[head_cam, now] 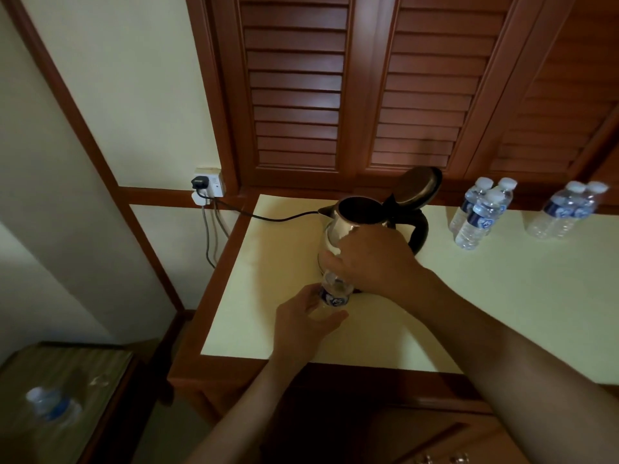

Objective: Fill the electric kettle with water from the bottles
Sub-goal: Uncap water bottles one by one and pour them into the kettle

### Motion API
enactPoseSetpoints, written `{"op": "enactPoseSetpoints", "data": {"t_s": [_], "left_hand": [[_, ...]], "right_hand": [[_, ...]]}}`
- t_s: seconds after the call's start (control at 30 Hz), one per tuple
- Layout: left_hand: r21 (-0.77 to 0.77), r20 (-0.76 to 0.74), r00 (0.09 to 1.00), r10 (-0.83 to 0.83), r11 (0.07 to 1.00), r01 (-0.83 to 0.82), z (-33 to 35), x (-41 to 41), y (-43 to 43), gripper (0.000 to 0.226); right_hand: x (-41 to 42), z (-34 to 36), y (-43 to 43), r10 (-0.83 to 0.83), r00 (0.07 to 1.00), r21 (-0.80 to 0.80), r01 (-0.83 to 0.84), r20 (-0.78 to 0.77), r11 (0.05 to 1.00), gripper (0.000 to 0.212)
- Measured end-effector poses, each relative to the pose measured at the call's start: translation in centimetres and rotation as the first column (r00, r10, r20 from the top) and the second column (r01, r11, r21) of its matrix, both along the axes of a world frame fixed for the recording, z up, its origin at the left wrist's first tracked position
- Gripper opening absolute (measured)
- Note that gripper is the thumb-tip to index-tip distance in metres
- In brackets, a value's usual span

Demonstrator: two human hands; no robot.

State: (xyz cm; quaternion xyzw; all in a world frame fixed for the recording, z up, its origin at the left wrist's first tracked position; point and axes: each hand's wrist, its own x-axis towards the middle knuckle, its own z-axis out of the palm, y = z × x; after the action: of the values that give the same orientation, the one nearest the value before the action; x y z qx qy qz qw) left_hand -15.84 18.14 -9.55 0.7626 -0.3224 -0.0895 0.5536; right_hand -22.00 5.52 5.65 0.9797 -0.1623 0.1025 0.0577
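Two bare forearms filled the bottom of the head view. The left hand (303,324) had its fingers curled round the lower body of one water bottle (335,296), held roughly upright just in front of the kettle (341,226). The right hand (375,259) was clamped over that bottle's top, hiding the neck, so the cap was probably under those fingers. One steel kettle stood on the cream counter (485,306) with its lid (417,189) tipped back and its mouth open. One black cord (278,218) ran from it to the wall socket (209,184). Further right on the counter stood a cluster of three capped bottles (482,216), then a pair (566,212). A seventh bottle (50,405), blurred, lay on the low table (100,363) at lower left.
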Motion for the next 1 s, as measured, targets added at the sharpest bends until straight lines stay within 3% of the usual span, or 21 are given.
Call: {"op": "enactPoseSetpoints", "data": {"t_s": [0.13, 0.2, 0.3, 0.43, 0.53, 0.7, 0.8, 0.93, 1.0], "left_hand": [[0.04, -0.002, 1.0, -0.031, 0.999, 0.031, -0.1, -0.1, -0.2, 0.059], [0.018, -0.026, 0.999, -0.021, 1.0, 0.022, 0.2, -0.3, -0.4, 0.058], [-0.018, -0.052, 0.999, -0.009, 1.0, 0.008, 0.9, -1.5, -1.5, 0.059], [-0.065, -0.016, 0.999, -0.049, 0.997, 0.048, 1.9, -4.5, -4.7, 0.059], [-0.061, 0.018, 0.995, -0.101, 0.993, 0.102, 2.6, -6.9, -8.3, 0.063], [-0.023, 0.089, 0.985, -0.145, 0.989, 0.148, 3.1, -11.4, -15.1, 0.048], [0.031, 0.179, 0.954, -0.24, 0.971, 0.238, 3.4, -13.8, -18.8, 0.062], [0.279, 0.245, 0.93, -0.275, 0.938, 0.204, 2.8, -14.6, -23.4, 0.094], [0.432, 0.262, 0.926, -0.271, 0.891, 0.139, 2.0, -13.7, -25.6, 0.1]], "right_hand": [[-0.6, -0.5, -0.4, -0.087, 0.995, 0.068, 0.085, 0.039, 0.994, 0.058], [-2.1, -0.3, -1.1, -0.081, 0.994, 0.252, 0.059, 0.079, 0.966, 0.064], [-5.7, -0.8, -2.8, -0.141, 0.983, 0.571, 0.051, 0.114, 0.82, 0.057], [-10.4, -3.9, -5.5, -0.186, 0.968, 0.721, 0.008, 0.168, 0.693, 0.057], [-13.0, -6.0, -7.8, -0.245, 0.935, 0.756, -0.037, 0.257, 0.653, 0.056], [-17.1, -8.2, -13.2, -0.341, 0.878, 0.756, -0.035, 0.337, 0.654, 0.047], [-19.8, -9.1, -17.2, -0.416, 0.83, 0.766, -0.021, 0.372, 0.642, 0.038], [-23.5, -10.5, -23.1, -0.524, 0.744, 0.765, 0.025, 0.416, 0.643, 0.052], [-25.1, -11.2, -26.0, -0.571, 0.7, 0.768, 0.05, 0.429, 0.639, 0.053]]}}
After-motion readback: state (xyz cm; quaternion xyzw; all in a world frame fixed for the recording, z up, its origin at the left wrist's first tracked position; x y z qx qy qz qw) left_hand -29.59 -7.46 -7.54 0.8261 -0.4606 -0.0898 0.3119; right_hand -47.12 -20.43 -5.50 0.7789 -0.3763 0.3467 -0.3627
